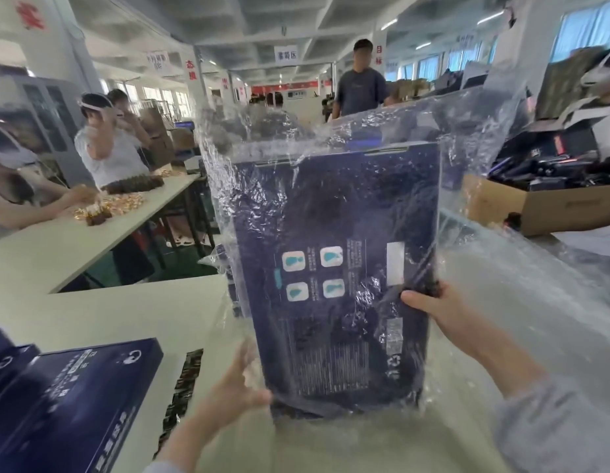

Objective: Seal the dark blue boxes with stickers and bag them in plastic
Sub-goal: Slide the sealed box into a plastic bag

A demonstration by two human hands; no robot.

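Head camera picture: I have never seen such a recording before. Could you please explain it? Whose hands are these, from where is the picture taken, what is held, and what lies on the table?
There is no machine here. A person wears one wide camera on the head, so it looks forward and down at that person's own hands. The right hand grips the right edge of a dark blue box, held upright, printed side toward the camera. The left hand holds its lower left corner. A clear plastic bag wraps the box. On the pale table lie a second dark blue box at lower left and beside it a dark strip, perhaps stickers.
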